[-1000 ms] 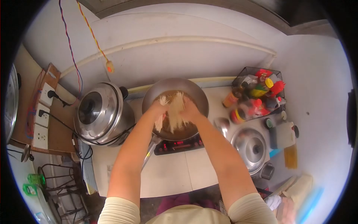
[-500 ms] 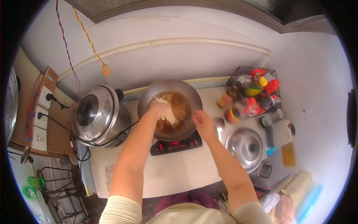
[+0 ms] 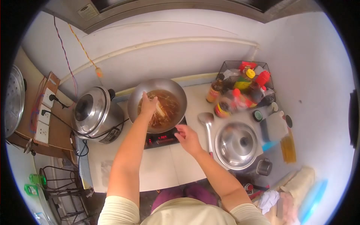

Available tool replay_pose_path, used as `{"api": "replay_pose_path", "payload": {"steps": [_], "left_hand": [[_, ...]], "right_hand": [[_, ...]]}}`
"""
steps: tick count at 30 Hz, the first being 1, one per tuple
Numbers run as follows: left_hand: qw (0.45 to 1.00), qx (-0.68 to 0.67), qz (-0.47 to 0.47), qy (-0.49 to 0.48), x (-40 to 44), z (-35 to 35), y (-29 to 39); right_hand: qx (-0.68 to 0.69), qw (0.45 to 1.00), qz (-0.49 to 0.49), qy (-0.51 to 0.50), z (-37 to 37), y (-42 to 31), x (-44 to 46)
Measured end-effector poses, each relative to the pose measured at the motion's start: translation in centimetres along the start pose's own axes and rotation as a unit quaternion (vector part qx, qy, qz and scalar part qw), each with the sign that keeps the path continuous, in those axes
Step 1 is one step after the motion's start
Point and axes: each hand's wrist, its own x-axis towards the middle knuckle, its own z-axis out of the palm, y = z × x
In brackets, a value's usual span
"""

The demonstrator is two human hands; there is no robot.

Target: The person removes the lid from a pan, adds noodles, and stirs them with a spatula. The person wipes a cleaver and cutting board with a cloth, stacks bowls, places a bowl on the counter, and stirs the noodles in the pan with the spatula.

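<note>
My left hand (image 3: 149,106) reaches into the wok (image 3: 135,90), thumb and forefinger spread apart just above the broth (image 3: 170,101). Beside and under its fingers lies a clump of pale, thin noodles (image 3: 161,109), partly hidden by the hand. More loose strands float in the brown liquid. My right hand (image 3: 188,139) hovers by the right front edge of the induction cooker (image 3: 161,139), whose red display is lit. Its fingers are loosely curled, thumb and forefinger apart, with nothing visible between them.
A steel electric pot (image 3: 98,112) stands left of the wok. To the right are a ladle (image 3: 206,127), a domed lid (image 3: 237,145), a sauce bottle (image 3: 214,89) and a wire basket (image 3: 225,69) of condiments. Power sockets (image 3: 44,116) sit at the left.
The fingers of my left hand have spread, and the noodle bundle now lies lower in the broth. My right hand has shifted down from the wok's rim toward the cooker's front. The camera view has shifted.
</note>
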Motion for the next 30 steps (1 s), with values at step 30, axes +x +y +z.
{"api": "replay_pose_path", "payload": {"steps": [30], "left_hand": [[0.867,0.489,-0.024,-0.096,-18.7,-11.1,-2.6]], "right_hand": [[-0.244,0.964,-0.071,-0.077,-4.3,0.1,-5.3]]}}
